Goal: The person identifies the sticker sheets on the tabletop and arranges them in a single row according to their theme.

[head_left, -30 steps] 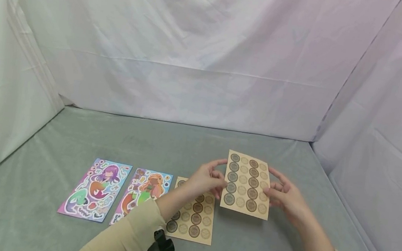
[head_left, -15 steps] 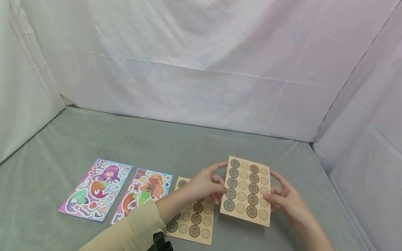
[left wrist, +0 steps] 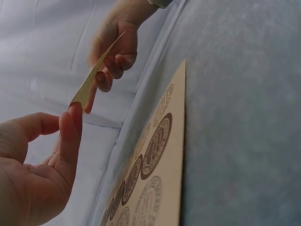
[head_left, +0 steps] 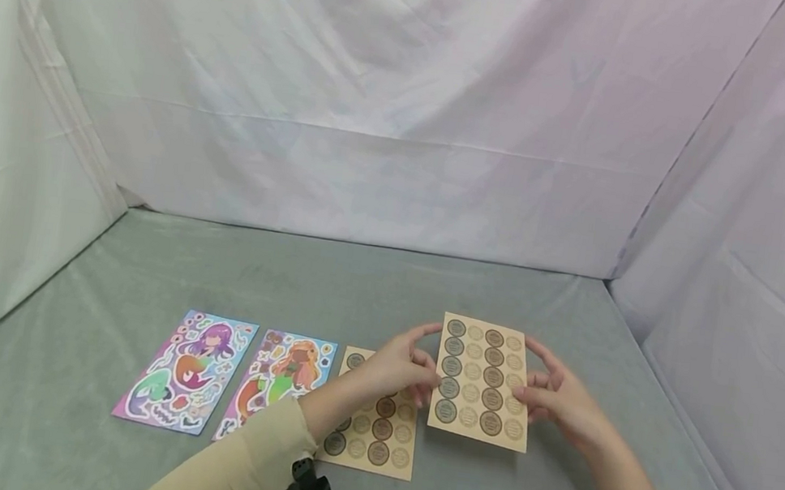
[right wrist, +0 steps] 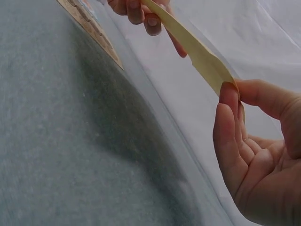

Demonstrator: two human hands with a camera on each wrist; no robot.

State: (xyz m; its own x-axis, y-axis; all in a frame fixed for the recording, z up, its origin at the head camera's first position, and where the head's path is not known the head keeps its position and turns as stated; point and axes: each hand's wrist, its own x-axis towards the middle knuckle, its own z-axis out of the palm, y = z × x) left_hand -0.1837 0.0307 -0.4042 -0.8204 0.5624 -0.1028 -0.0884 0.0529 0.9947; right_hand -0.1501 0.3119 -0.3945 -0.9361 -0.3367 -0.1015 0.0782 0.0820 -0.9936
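A tan sticker sheet [head_left: 481, 380] with columns of round seal stickers is held up between both hands, its printed face toward the head camera. My left hand [head_left: 401, 367] pinches its left edge between thumb and fingers. At the opposite edge my right hand [head_left: 563, 397] pinches it the same way, thumb on the printed side. Seen from the right wrist, the sheet [right wrist: 200, 52] is nearly edge-on, slightly bowed and raised over the table, with a shadow below. Under my left forearm a second tan sticker sheet [head_left: 366, 458] lies flat, partly hidden.
Two colourful mermaid sticker sheets lie to the left: one with a purple-haired mermaid [head_left: 189, 371], the other with an orange-haired mermaid [head_left: 285, 367], partly covered by the left sleeve. Grey cloth covers the table [head_left: 286, 273]. White curtains [head_left: 370, 185] enclose its back and sides.
Both hands have kept their pinch on the tan sticker sheet while it has come slightly down and nearer. The sheets on the table stay where they were.
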